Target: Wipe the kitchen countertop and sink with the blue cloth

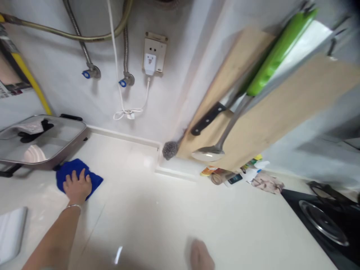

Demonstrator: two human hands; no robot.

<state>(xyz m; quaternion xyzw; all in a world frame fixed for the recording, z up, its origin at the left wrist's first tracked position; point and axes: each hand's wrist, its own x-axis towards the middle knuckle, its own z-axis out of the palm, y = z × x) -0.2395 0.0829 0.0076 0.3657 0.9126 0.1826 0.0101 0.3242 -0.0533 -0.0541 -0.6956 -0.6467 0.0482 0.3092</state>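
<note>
My left hand (77,185) lies on a folded blue cloth (71,168), pressing it against the white countertop (135,198). Its fingers are spread over the cloth, and a thin bracelet circles the wrist. Right beside the cloth, to the left, stands an electric pan (53,159) with a glass lid (64,131). At the bottom edge, near the middle, my right hand (200,257) shows only in part, low over the counter. It is blurred, and its fingers cannot be made out.
Against the wall hang or lean wooden cutting boards (284,116), a green-handled utensil (281,52), a black-handled knife (208,119), a ladle (208,153) and a scouring ball (170,150). A black stove (306,221) stands right; a white object (12,232) lies left. A plug (150,63) sits in the socket.
</note>
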